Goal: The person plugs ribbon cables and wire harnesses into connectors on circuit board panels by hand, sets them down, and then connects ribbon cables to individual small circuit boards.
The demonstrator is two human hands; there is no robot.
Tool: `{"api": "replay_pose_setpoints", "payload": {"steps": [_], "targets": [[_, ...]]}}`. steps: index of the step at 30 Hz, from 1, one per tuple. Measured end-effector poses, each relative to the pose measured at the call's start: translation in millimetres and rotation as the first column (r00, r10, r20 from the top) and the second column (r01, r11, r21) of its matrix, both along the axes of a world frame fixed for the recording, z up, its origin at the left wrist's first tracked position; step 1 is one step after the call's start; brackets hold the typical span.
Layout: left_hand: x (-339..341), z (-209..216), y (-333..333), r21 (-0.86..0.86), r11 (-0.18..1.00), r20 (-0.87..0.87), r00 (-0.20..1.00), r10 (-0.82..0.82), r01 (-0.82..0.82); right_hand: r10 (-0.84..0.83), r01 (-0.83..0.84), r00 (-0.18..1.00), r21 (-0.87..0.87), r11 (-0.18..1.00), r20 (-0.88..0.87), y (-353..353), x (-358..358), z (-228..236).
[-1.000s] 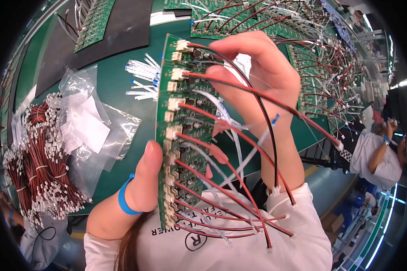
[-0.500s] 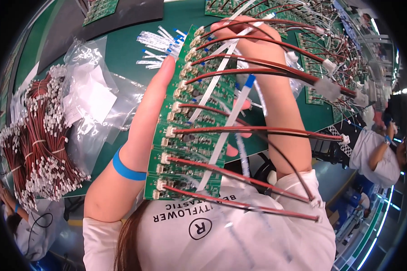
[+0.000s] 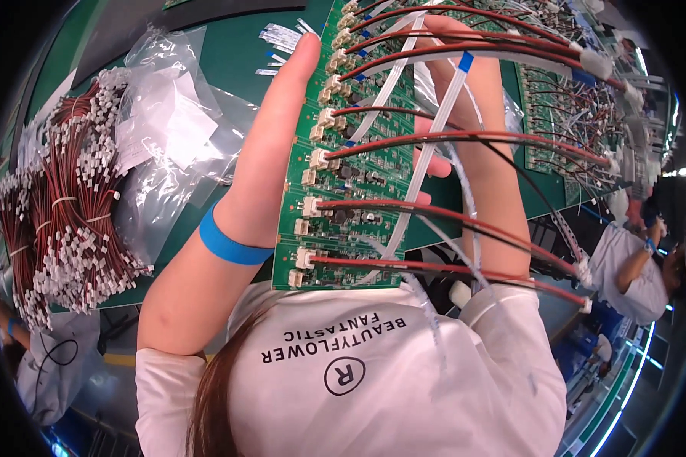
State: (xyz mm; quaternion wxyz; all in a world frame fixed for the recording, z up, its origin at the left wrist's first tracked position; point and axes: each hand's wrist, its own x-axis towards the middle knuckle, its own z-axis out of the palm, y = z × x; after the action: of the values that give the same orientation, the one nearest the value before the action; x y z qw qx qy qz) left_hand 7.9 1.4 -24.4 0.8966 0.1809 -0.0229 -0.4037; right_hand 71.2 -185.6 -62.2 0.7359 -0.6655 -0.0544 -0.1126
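Observation:
A long green circuit board (image 3: 305, 137) rises tilted before my chest, a row of cream connectors along its left side. My left hand (image 3: 282, 107) grips it, thumb along the left edge, other fingertips showing past the right edge. Several red-and-black wire leads (image 3: 465, 139) run from the connectors to the right, ending in white plugs. White flat ribbon cables with blue ends, one a long ribbon cable (image 3: 434, 137), lie across the board. At the board's upper right, my right hand (image 3: 443, 24) has its fingers curled among the cables; leads partly hide them, and what they hold is unclear.
Tied bundles of red-and-black wires (image 3: 65, 206) lie on the left beside a clear plastic bag (image 3: 171, 145). Loose ribbon cables (image 3: 282, 38) sit beyond my left thumb. More wired boards (image 3: 556, 107) fill the right side. Co-workers are at both edges.
The whole view has shifted, with the table items sitting higher. The board has moved slightly right. My right hand has come nearer along the board. My left hand keeps its grip.

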Motion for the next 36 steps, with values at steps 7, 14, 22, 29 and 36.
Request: {"api": "replay_pose_setpoints", "payload": {"steps": [7,14,22,29,36], "targets": [[-3.2,1.3,5.2,-0.350,0.936,-0.107,0.990,-0.088,0.045,0.015,-0.021,0.999,-0.117,0.993,-0.050,-4.8,7.5,-3.3],[-0.3,-0.3,7.0,-0.329,0.944,-0.111,0.992,-0.051,0.011,-0.087,0.044,0.975,-0.208,0.977,-0.206,8.5,-6.6,12.4],[9.1,2.4,0.6,-0.141,0.986,0.013,0.996,0.093,-0.090,-0.004,-0.003,0.999,-0.141,0.990,-0.047,7.9,1.1,18.4],[4.2,4.8,8.0,-0.090,0.975,-0.045,0.979,0.201,-0.204,0.016,-0.051,0.981,-0.175,0.983,-0.196,17.6,-8.4,20.1],[0.1,9.0,10.2,0.155,0.867,0.146,0.878,0.455,-0.474,0.255,-0.493,0.769,-0.289,0.821,-0.587,45.3,-37.3,80.6]]}}
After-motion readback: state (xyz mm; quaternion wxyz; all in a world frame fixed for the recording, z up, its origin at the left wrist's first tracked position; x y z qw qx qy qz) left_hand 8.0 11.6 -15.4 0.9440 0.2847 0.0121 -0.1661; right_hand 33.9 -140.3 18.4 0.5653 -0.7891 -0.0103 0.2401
